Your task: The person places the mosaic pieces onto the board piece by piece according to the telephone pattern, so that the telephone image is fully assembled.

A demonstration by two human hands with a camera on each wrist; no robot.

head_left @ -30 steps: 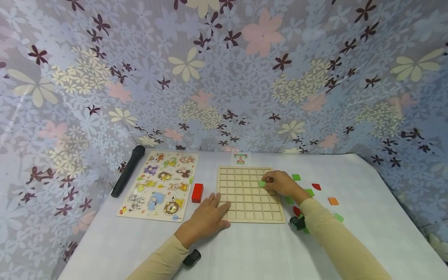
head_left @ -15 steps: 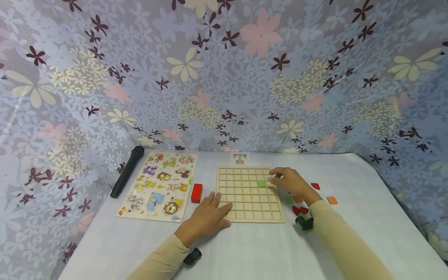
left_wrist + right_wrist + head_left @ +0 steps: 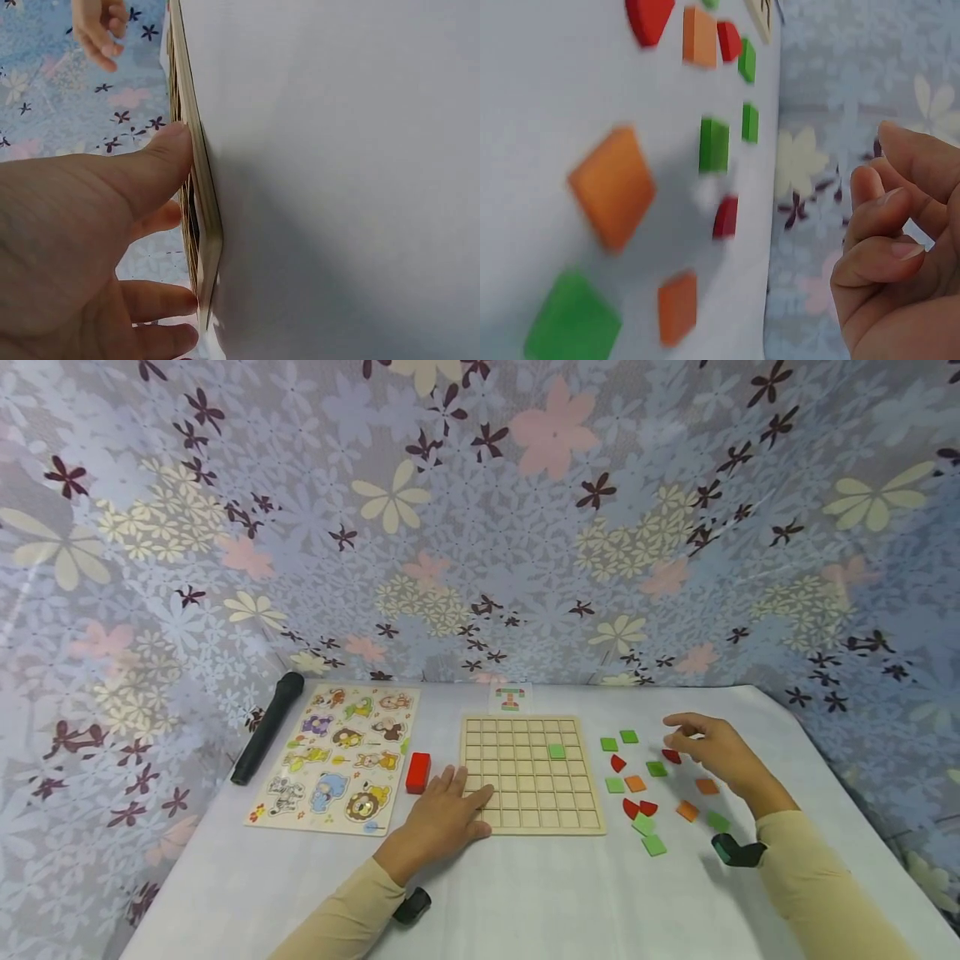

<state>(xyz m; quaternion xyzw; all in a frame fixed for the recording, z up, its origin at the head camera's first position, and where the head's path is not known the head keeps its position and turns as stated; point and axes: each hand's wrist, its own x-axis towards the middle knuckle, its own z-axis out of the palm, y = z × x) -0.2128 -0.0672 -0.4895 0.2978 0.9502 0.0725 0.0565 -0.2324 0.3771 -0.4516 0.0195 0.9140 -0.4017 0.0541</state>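
Note:
My left hand (image 3: 437,817) rests over the lower left corner of a wooden grid board (image 3: 532,791), fingers spread. The left wrist view shows its thumb (image 3: 161,161) along the board's edge. One green square tile (image 3: 557,752) lies in a cell in the board's upper right part. My right hand (image 3: 716,753) hovers over loose tiles right of the board, fingers loosely bent and holding nothing. Close by are a red quarter-round tile (image 3: 672,757), a green tile (image 3: 657,769) and an orange tile (image 3: 707,787). Several more green, orange and red pieces lie nearer the board.
A small pattern card (image 3: 511,697) lies behind the board. To the left stand a red block (image 3: 418,773), an animal puzzle board (image 3: 339,760) and a black microphone-like stick (image 3: 268,727). Flowered cloth (image 3: 480,527) hangs behind the white table.
My right hand has let go of the green tile in the grid, lifted away and moved right over the loose tiles. The left hand stays on the board.

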